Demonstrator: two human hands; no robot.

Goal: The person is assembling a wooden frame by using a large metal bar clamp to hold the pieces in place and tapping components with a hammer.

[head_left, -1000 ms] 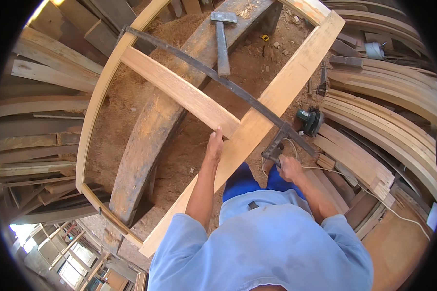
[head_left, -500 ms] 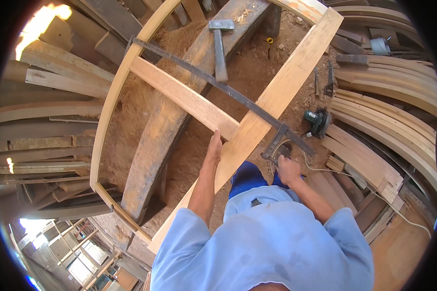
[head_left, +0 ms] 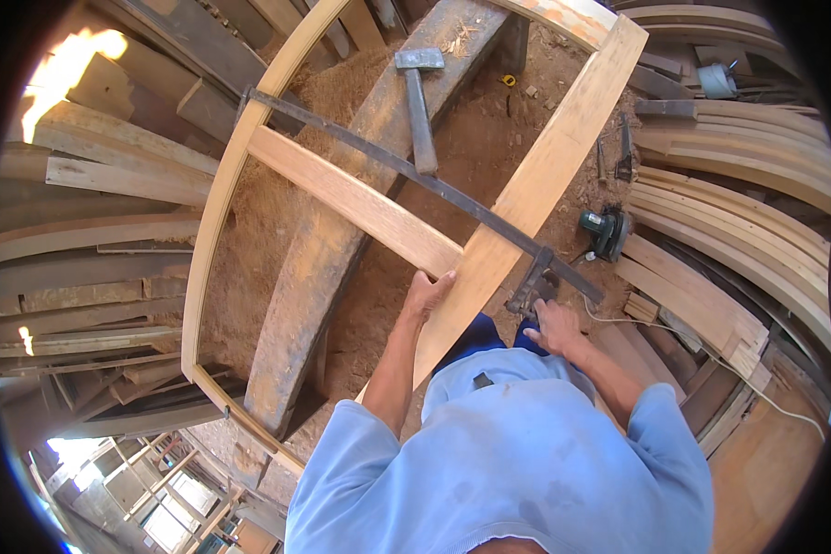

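Note:
A large wooden frame spans the view, with a curved far rail (head_left: pixel 214 198) and a wide straight near rail (head_left: pixel 549 152). A wooden crosspiece (head_left: pixel 360 198) joins the two. Beside it, a long dark metal bar clamp (head_left: pixel 392 162) reaches across both rails. My left hand (head_left: pixel 425 295) grips the near rail where the crosspiece meets it, the thumb on top and most fingers hidden below. At the clamp's near end my right hand (head_left: pixel 558 327) has its fingers around the screw handle, which is partly hidden.
Under the frame lies a thick worn beam (head_left: pixel 309 268) bearing a hammer (head_left: pixel 421 115). Sawdust covers the ground. To the right are a green power tool (head_left: pixel 604 233), its pale cord (head_left: pixel 702 346) and stacked curved boards (head_left: pixel 739 217). More boards (head_left: pixel 92 226) are piled at left.
My left hand has shifted slightly right, its thumb now over the near rail. My right hand has turned at the clamp handle, from a fist to looser fingers. The frame and clamp have shifted slightly.

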